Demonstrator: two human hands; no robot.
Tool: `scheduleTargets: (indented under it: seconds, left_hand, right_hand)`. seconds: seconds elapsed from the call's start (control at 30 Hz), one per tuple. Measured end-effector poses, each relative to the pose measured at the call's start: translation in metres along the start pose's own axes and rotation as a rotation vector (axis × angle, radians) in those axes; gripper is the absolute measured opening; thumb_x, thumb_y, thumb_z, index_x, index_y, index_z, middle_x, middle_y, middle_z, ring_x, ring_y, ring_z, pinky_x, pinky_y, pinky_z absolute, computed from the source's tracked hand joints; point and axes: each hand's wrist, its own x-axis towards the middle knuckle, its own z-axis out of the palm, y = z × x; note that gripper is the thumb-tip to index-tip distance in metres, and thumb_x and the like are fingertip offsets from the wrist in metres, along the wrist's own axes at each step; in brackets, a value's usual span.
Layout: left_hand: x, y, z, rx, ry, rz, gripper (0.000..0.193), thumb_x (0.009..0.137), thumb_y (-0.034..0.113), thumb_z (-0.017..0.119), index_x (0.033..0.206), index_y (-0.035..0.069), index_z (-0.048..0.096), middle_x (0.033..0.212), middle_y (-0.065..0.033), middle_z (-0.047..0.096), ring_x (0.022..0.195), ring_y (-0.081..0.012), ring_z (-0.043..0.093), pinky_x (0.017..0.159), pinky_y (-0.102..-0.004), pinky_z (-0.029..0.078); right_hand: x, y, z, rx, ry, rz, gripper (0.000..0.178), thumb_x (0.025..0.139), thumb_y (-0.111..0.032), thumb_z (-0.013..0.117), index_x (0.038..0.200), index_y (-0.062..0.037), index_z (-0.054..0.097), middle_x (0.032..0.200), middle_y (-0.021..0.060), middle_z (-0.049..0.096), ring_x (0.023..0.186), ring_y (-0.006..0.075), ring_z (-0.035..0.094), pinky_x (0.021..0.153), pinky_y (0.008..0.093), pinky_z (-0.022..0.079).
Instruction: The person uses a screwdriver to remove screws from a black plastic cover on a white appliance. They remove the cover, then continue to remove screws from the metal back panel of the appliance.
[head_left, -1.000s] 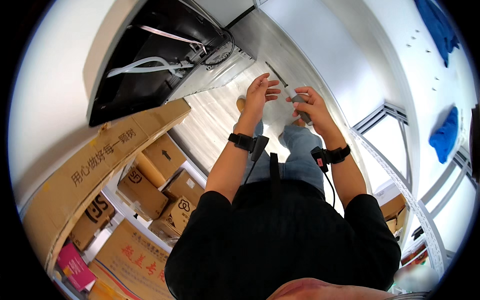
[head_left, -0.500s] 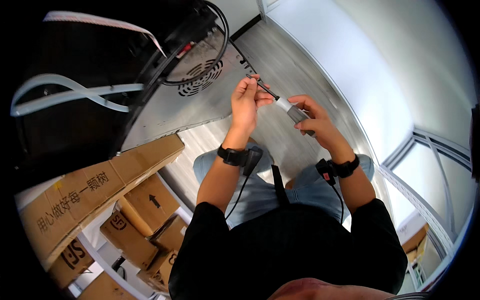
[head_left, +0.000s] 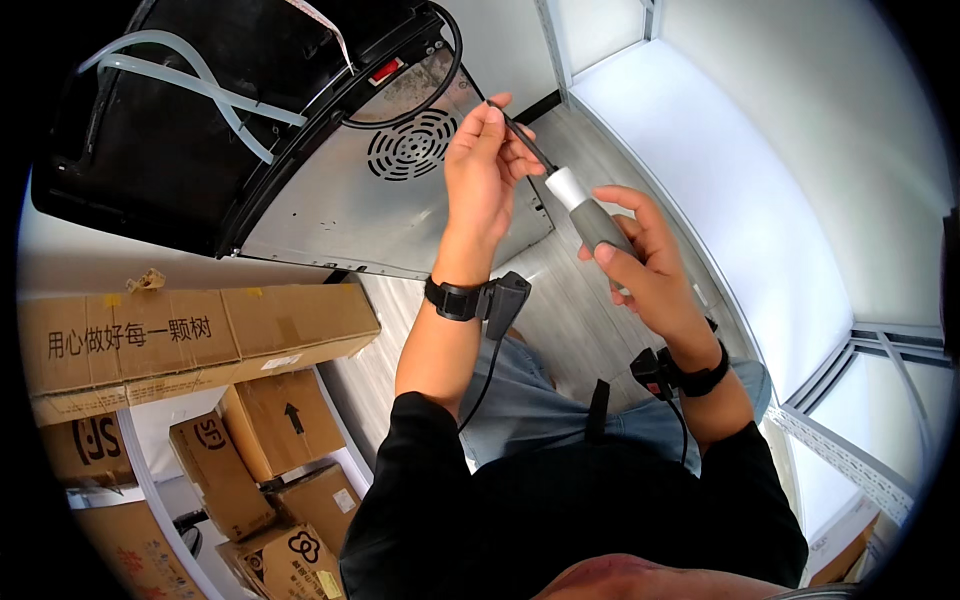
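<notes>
A screwdriver [head_left: 598, 222] with a grey and white handle and a dark shaft slants up and left between my hands. My right hand [head_left: 645, 262] is closed round its handle. Near the tip, my left hand [head_left: 484, 165] pinches the dark shaft between thumb and index finger, the other fingers loosely curled. Just left of my left hand stands a machine with a metal side panel [head_left: 340, 205], which has a round vent grille [head_left: 412, 145]. A red switch [head_left: 386, 70] sits above the grille, and a black cable [head_left: 460, 50] loops around there.
Clear tubes [head_left: 190, 75] lie over the machine's black top [head_left: 150, 140]. A long cardboard box [head_left: 180, 330] and several smaller cartons [head_left: 285, 425] are at the lower left. White shelving with a metal frame [head_left: 850, 455] stands on the right, above a grey wood-look floor [head_left: 575, 290].
My view has shifted, so the machine's side and vent show more fully. Both hands, with the screwdriver, have moved up toward the machine's panel. The grip on the screwdriver looks unchanged.
</notes>
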Motion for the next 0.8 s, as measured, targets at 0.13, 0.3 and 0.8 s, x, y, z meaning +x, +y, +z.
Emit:
scheduleTargets:
  seconds: [0.13,0.3,0.8]
  left_hand:
    - [0.002,0.004,-0.002,-0.091,-0.003,0.04,0.031,0.097,0.021,0.045,0.119,-0.002,0.048,0.077,-0.0099,0.061,0.058,-0.0131,0.061,0.053,-0.0239,0.055]
    - [0.01,0.006,-0.009,-0.14,0.024,0.08,0.034,0.097,0.02,0.046,0.122,-0.003,0.047,0.077,-0.0098,0.062,0.059,-0.0136,0.061,0.05,-0.0234,0.053]
    - [0.017,0.007,-0.014,-0.15,-0.022,0.056,0.036,0.096,0.02,0.049,0.121,-0.006,0.047,0.076,-0.0094,0.063,0.059,-0.0135,0.063,0.051,-0.0237,0.055]
  right_hand:
    - [0.005,-0.003,0.012,0.006,0.005,-0.072,0.041,0.088,-0.008,0.056,0.127,-0.0066,0.042,0.091,0.0023,0.056,0.067,0.003,0.045,0.055,0.0183,0.035]
    - [0.011,-0.002,0.023,0.022,-0.006,-0.047,0.039,0.089,-0.009,0.056,0.126,-0.0038,0.043,0.093,0.0017,0.058,0.074,0.0016,0.046,0.063,0.0191,0.036]
    - [0.019,-0.004,0.024,0.01,0.055,0.002,0.042,0.088,-0.016,0.056,0.127,-0.0068,0.043,0.089,0.0058,0.06,0.06,0.0027,0.048,0.042,0.0176,0.035]
